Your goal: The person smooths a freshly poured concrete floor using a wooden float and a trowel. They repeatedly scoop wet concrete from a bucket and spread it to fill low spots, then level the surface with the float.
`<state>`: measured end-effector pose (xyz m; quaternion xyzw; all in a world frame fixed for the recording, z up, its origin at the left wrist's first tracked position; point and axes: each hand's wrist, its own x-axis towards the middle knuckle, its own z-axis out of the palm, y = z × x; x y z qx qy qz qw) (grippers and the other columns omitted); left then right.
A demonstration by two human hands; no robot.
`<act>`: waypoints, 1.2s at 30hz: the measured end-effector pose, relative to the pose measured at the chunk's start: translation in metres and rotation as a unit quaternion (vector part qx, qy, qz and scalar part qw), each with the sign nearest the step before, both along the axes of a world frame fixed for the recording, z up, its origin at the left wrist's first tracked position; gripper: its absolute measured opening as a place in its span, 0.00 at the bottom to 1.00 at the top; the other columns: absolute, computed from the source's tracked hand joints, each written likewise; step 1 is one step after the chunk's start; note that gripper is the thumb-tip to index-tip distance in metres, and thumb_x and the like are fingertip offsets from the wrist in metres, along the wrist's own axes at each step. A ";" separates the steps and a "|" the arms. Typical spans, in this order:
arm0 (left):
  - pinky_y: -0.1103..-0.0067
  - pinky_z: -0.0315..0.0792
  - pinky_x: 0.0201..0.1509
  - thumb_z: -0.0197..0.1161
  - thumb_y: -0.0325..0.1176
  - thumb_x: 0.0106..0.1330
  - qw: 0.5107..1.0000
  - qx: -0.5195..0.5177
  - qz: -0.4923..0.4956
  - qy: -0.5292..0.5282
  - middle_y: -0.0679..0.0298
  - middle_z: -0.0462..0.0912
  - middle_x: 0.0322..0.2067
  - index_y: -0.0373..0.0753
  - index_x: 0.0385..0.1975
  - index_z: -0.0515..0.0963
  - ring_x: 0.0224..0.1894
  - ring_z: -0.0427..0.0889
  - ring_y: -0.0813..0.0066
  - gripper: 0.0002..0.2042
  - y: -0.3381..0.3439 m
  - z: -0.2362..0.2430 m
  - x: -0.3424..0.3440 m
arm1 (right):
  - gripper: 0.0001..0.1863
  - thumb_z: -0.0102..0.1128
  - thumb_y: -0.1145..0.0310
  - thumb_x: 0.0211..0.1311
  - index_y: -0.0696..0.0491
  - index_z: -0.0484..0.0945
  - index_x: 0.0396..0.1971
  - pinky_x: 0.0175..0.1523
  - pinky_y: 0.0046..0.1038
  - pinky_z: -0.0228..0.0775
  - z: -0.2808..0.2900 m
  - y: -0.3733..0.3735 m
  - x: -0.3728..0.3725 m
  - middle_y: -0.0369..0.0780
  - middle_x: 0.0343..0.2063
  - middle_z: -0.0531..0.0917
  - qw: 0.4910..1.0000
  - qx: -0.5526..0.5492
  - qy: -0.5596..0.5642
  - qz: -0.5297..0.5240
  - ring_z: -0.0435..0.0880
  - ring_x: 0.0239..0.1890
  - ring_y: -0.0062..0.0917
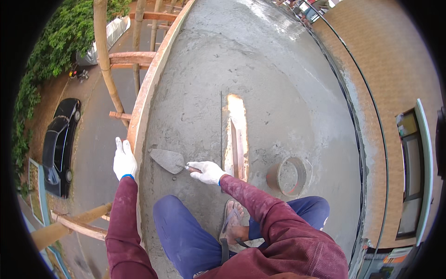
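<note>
On the grey cement slab (195, 83), head view: right hand (206, 172) closed round the handle of a trowel (168, 160), its blade near the edge board (141, 100). Left hand (125, 159) empty, fingers extended beside that board; contact unclear. Risk, judged: tilting the blade could gouge the slab.

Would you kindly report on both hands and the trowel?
Right white-gloved hand gripping grey pointed metal trowel. Left white-gloved hand open beside reddish wooden edge board. Round greyish bucket stands right, clear of trowel.
</note>
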<state>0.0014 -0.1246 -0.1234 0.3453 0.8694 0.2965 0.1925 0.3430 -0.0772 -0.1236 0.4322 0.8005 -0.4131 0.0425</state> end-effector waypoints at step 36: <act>0.70 0.56 0.78 0.38 0.54 0.82 0.988 0.035 -0.150 0.020 0.43 0.63 0.73 0.28 0.73 0.61 0.75 0.63 0.52 0.34 0.021 -0.077 -0.067 | 0.20 0.54 0.59 0.62 0.50 0.85 0.49 0.59 0.41 0.74 0.180 -0.146 0.404 0.48 0.49 0.86 0.850 0.024 -0.390 -0.353 0.83 0.53 0.47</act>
